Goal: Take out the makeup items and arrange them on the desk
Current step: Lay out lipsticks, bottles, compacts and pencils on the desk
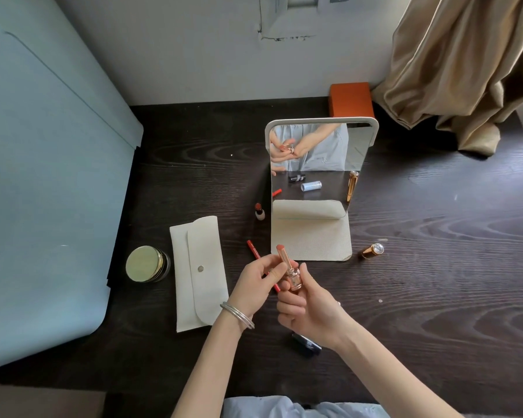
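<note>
Coral lipstick, uncapped at frame centre, pinched by left hand and gripped at base by right hand; exposed bullet could smear if fingers slip.

Looks like a home dressing corner, likely a bedroom. Shown by a dark wood-grain desk against a white wall, with a cream-framed standing mirror at 12 o'clock and a beige draped curtain at 2 o'clock. Also scattered cosmetics, such as a gold-lidded round jar at 9 o'clock.
</note>
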Demonstrator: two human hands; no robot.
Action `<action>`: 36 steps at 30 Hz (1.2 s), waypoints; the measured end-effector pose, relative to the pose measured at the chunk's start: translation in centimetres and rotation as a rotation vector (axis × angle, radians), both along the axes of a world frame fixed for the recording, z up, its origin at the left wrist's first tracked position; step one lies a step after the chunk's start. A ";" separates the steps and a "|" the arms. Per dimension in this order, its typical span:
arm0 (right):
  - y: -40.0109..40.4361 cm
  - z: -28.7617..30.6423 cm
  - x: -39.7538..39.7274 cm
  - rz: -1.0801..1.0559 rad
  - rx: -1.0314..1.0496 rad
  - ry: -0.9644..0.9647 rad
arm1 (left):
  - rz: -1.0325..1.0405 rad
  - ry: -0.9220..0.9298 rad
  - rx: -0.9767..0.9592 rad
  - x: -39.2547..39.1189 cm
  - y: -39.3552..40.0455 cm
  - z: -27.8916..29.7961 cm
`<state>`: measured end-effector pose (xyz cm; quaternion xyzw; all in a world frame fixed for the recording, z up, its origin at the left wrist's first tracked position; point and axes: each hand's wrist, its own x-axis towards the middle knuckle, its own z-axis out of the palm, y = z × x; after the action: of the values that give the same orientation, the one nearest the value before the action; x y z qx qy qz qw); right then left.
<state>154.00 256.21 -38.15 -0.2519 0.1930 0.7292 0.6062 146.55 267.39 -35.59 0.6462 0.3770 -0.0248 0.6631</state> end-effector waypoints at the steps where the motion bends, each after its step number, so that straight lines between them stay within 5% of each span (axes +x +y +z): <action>1: 0.0 -0.1 0.1 0.006 0.003 0.001 | -0.002 -0.006 -0.028 -0.1 0.1 -0.1; 5: 0.4 -0.2 0.5 0.055 -0.002 -0.019 | -0.037 -0.022 -0.144 -0.7 0.4 -0.3; 10: 1.0 -1.0 1.2 0.143 -0.130 -0.200 | 0.211 -0.001 0.019 -0.3 1.4 -2.1; 18: 3.6 -2.7 1.1 0.753 -0.399 -1.543 | 0.501 0.159 0.471 2.6 5.2 -7.5; 22: 5.8 -3.1 0.8 0.963 -0.449 -1.853 | 0.478 0.184 0.513 3.5 6.1 -8.8; 29: 7.3 -4.3 0.9 1.153 -0.420 -2.011 | 0.419 0.127 0.549 4.4 6.8 -9.6; 36: 6.1 -4.0 0.6 1.343 -0.286 -1.872 | 0.358 0.144 0.580 4.4 6.3 -10.3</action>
<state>154.57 262.28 -42.20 -0.8105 -0.4228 0.4042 -0.0308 150.95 273.72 -45.93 0.7281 0.5212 0.1546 0.4174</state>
